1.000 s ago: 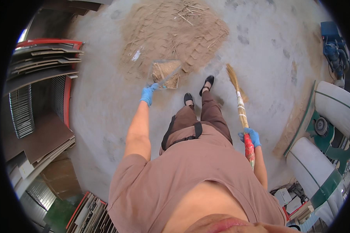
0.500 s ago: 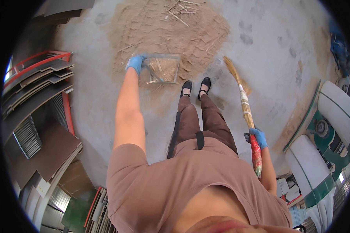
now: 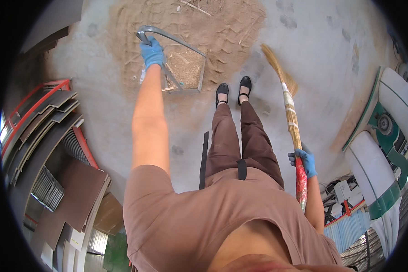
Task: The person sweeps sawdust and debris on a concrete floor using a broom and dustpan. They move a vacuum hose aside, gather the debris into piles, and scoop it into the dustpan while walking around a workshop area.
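Observation:
My left hand [image 3: 152,53], in a blue glove, is closed round the bent grey metal handle of a dustpan [image 3: 201,75]. The pan has a metal rim and holds sawdust and wood chips. It is over the near edge of a spread heap of sawdust [image 3: 233,29], ahead and left of my feet; whether it touches the floor is unclear. At my right side, my right hand [image 3: 305,161], also gloved, grips a straw broom [image 3: 292,120] by its red-wrapped handle. The broom's bristles point forward, away from me.
Thin wood strips [image 3: 195,7] lie on the heap. A red-framed rack [image 3: 85,147] with stacked boards [image 3: 68,190] stands at the left. On the right is a green machine [image 3: 385,124] with large white bags [image 3: 365,167]. Grey concrete floor [image 3: 322,86] lies between.
The dustpan's handle has swung up and forward with my left hand, and more of it shows now. The broom stays in my right hand, nearly unmoved. The whole view has shifted slightly.

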`<state>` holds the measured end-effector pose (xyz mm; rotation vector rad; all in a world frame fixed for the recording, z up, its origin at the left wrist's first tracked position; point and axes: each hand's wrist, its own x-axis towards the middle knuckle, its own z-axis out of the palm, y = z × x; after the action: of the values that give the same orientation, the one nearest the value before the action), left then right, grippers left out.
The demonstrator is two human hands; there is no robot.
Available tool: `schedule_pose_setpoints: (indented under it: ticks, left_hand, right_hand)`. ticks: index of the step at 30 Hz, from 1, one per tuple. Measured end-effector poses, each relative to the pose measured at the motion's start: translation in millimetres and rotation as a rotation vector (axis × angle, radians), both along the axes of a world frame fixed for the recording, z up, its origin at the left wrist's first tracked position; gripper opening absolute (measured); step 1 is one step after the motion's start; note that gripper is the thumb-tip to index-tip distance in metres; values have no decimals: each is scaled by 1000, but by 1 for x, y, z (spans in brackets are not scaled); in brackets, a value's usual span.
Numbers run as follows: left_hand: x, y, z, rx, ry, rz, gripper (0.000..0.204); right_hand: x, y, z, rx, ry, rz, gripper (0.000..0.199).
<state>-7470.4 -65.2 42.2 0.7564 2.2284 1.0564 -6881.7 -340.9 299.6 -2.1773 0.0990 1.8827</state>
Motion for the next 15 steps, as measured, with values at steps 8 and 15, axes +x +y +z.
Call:
schedule_pose_setpoints:
  ticks: [8, 15]
  left_hand:
    - [-20, 86, 91, -192, 76, -127, 36]
    - [-47, 56, 34, -238, 386, -292, 34]
  right_hand:
    - [-6, -21, 5, -61, 0, 8, 64]
    - [-7, -47, 7, 23, 2, -112, 69]
